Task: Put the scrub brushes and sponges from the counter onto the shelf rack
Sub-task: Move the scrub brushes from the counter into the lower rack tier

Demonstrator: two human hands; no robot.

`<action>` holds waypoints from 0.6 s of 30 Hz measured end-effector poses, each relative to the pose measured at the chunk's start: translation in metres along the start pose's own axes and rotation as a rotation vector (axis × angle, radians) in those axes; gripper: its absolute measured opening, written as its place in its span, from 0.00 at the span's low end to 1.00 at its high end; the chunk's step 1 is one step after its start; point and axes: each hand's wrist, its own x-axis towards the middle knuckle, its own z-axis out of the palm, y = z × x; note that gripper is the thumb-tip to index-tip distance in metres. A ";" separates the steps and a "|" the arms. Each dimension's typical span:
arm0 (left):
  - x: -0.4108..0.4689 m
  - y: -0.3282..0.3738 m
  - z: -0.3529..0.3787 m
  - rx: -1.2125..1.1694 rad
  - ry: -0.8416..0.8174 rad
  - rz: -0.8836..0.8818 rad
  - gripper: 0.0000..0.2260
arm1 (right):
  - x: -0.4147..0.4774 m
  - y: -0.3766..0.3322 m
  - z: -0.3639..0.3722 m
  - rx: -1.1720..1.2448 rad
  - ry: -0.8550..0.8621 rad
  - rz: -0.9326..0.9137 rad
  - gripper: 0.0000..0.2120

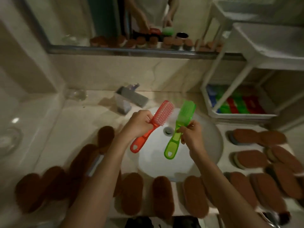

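Observation:
My left hand [137, 123] is shut on a red scrub brush [162, 115], bristles facing right, handle hanging down-left. My right hand [191, 134] grips a green scrub brush [179, 127] at its neck, head pointing up. Both brushes hover over the white sink basin [164, 167]. Several brown oval sponges lie around the basin: along the front edge [132, 193], on the left counter [49, 183] and on the right counter [251, 157]. The white shelf rack [230, 89] stands at the right; its bottom tier holds several red, green and blue brushes [236, 104].
A chrome faucet [127, 100] stands behind the basin. A mirror [115, 22] above the counter reflects the hands and sponges. A glass dish [8, 140] sits at the far left. The rack's upper tiers [269, 41] jut out at upper right.

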 end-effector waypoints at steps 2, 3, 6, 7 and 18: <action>0.008 0.018 0.020 0.037 -0.042 0.036 0.05 | 0.001 0.001 -0.022 0.021 0.049 -0.004 0.13; 0.014 0.037 0.040 0.053 -0.081 0.058 0.06 | 0.005 0.003 -0.045 0.036 0.093 -0.013 0.13; 0.028 0.084 0.097 0.085 -0.129 0.095 0.05 | 0.030 0.015 -0.107 0.074 0.169 0.007 0.10; 0.033 0.097 0.113 0.098 -0.125 0.097 0.05 | 0.041 0.019 -0.125 0.089 0.179 0.039 0.07; 0.118 0.191 0.251 -0.199 -0.057 -0.171 0.15 | 0.166 0.023 -0.270 0.326 0.091 0.287 0.14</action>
